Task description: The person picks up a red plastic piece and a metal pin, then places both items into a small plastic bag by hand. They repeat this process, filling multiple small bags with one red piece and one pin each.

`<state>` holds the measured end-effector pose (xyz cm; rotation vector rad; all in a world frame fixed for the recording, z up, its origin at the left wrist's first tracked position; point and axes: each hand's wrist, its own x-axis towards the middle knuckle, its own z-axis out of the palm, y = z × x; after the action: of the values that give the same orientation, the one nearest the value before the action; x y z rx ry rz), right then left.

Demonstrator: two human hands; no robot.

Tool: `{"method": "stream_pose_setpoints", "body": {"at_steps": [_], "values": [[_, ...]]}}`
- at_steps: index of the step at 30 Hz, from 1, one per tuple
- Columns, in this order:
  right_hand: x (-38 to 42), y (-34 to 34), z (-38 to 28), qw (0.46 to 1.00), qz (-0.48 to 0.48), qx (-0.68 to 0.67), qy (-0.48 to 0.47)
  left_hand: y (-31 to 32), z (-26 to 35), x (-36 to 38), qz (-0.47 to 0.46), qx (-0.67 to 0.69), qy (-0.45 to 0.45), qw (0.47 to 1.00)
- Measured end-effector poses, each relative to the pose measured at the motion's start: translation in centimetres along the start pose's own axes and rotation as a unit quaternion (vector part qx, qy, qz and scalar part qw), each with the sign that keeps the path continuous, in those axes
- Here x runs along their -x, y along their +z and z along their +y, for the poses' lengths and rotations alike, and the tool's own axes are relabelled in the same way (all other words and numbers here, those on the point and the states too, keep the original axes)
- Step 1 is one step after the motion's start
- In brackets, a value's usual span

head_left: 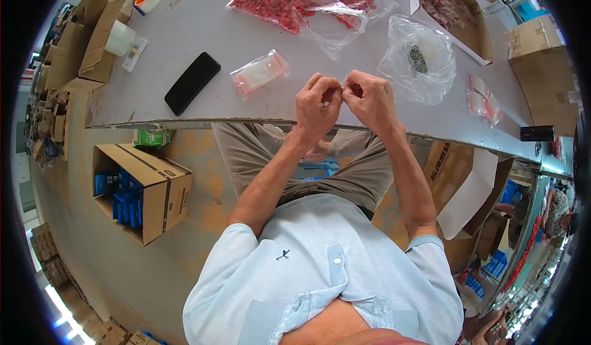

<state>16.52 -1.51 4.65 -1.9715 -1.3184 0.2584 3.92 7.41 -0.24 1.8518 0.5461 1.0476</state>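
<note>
Fingertips nearly together, the left hand [319,106] and right hand [371,103] were curled above the table [203,31]'s edge; whatever they pinched was too small to tell. A clear bag with dark pieces [418,58] lay just beside the right one, small red-edged plastic bags [261,74] near the left.

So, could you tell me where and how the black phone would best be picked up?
Probably by its two long edges near the middle, coming from above with the fingers spanning its narrow width. The phone lies flat and slantwise on the table, with bare surface along both long sides.
</note>
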Motion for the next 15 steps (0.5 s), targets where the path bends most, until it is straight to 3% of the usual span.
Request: {"method": "stream_pose_setpoints", "body": {"at_steps": [3, 7, 8, 15], "values": [[0.5, 0.5, 0.3, 0.999, 0.003, 0.030, 0.010, 0.0, 0.3, -0.4, 0.042, 0.059, -0.047, 0.996], [0.4, 0.3, 0.3, 0.996, 0.041, -0.054, 0.053, 0.5, 0.0, -0.5, 0.056, 0.085, -0.073, 0.992], [0.6, 0.2, 0.3, 0.990, 0.042, -0.105, 0.088, 0.4, -0.1, -0.4, 0.049, 0.054, -0.077, 0.994], [0.9, 1.1, -0.3, 0.988, 0.094, -0.107, 0.064, 0.3, 0.1, -0.9, -0.010, -0.056, -0.081, 0.995]]}}
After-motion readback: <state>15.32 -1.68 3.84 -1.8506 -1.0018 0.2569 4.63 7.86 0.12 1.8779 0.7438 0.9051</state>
